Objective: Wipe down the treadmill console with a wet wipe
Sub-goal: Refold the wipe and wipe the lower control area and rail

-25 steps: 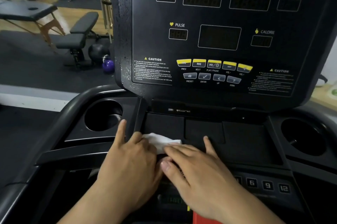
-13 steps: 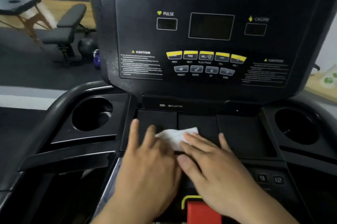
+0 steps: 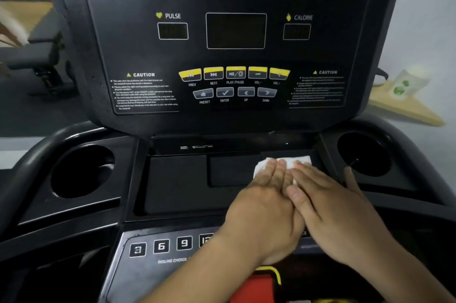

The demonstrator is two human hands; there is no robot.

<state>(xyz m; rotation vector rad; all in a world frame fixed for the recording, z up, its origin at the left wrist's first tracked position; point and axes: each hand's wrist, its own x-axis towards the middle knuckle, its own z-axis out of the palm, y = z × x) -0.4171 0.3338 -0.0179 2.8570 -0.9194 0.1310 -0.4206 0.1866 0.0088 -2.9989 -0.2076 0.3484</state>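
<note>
The black treadmill console (image 3: 234,55) fills the view, its dark displays and yellow buttons above a shallow tray (image 3: 177,179). A white wet wipe (image 3: 299,160) lies flat at the right end of that tray. My left hand (image 3: 264,206) presses on the wipe with straight fingers. My right hand (image 3: 330,206) lies flat beside it, its fingers overlapping the left hand and resting on the wipe, thumb spread toward the right cup holder. Most of the wipe is hidden under my fingers.
Round cup holders sit left (image 3: 82,170) and right (image 3: 364,154) of the tray. Numbered incline buttons (image 3: 160,246) and a red safety key (image 3: 256,288) lie below my hands. A wooden shelf with a wipes pack (image 3: 407,84) stands at the right. Gym benches blur at the left.
Both hands have slid the wipe from the left part of the tray across to its right end. The view has dropped and moved closer to the console.
</note>
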